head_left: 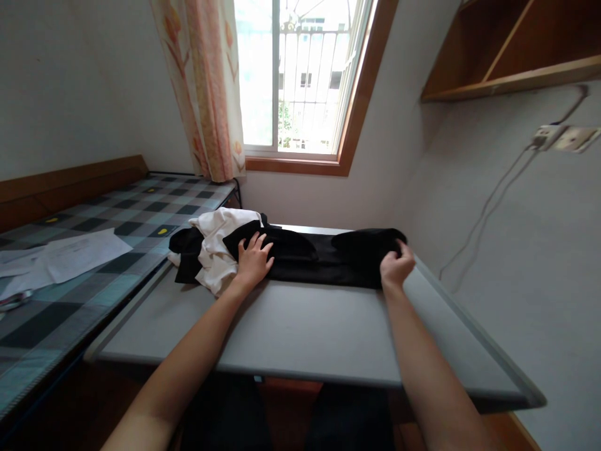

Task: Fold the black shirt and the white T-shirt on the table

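— Where is the black garment (pixel 323 257)?
— Stretched along the table's (pixel 300 326) far edge, beside a white cloth (pixel 213 250) at the far left corner.
— The hands?
— Left hand (pixel 253 258) lies flat, fingers spread, on it; right hand (pixel 397 266) grips its right end.

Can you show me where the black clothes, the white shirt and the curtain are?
black garment (pixel 323 260), head view, middle of the long folded part.
white garment (pixel 213 247), head view, its crumpled middle.
curtain (pixel 206 88), head view, middle of the hanging cloth.
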Available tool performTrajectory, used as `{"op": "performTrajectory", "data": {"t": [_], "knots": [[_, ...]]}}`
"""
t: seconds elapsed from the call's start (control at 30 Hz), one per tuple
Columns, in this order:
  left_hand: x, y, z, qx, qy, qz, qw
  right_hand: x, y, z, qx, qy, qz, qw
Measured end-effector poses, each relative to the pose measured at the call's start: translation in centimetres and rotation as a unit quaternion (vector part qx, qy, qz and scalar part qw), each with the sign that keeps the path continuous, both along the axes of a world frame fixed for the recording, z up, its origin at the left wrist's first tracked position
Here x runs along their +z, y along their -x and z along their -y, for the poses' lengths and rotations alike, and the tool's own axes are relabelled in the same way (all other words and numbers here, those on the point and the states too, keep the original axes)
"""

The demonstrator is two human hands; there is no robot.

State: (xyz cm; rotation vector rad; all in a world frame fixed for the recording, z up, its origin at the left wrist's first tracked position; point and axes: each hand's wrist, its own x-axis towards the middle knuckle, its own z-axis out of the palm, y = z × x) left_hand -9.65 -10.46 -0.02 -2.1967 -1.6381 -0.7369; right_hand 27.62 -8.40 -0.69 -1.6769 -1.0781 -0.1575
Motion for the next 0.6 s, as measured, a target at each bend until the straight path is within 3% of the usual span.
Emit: {"op": "performTrajectory", "data": {"t": [0.1, 0.17, 0.23, 0.3, 0.4, 0.47, 0.6], "knots": [[-0.1, -0.2, 0.1, 0.011, 0.001, 0.014, 1.0, 0.5, -2.5, 0.7, -0.179, -0.046, -0.046, 0.982], [-0.2, -0.5, 0.2, 0.01, 0.002, 0.02, 1.0, 0.6, -2.7, 1.3, -0.202, -0.05, -0.022, 0.978], [-0.4, -0.8, 0.4, 0.001, 0.004, 0.023, 1.0, 0.6, -1.7, 1.6, -0.13, -0.034, 0.027, 0.991], [-0.5, -0.9, 0.6, -0.012, 0.0, 0.037, 0.999, 0.3, 0.1, 1.5, 0.024, 0.006, 0.091, 0.996], [-0.4, -1.2, 0.9, -0.031, -0.022, 0.073, 0.997, -0.5, 3.0, 1.0, 0.24, 0.112, 0.189, 0.946], [-0.3, -1.6, 1.0, -0.056, -0.027, 0.089, 0.994, -1.2, 4.2, 0.8, 0.285, 0.162, 0.221, 0.919], [-0.5, -2.2, 1.1, -0.142, 0.017, 0.092, 0.985, -1.9, 4.3, 0.6, 0.227, 0.198, 0.232, 0.925]]}}
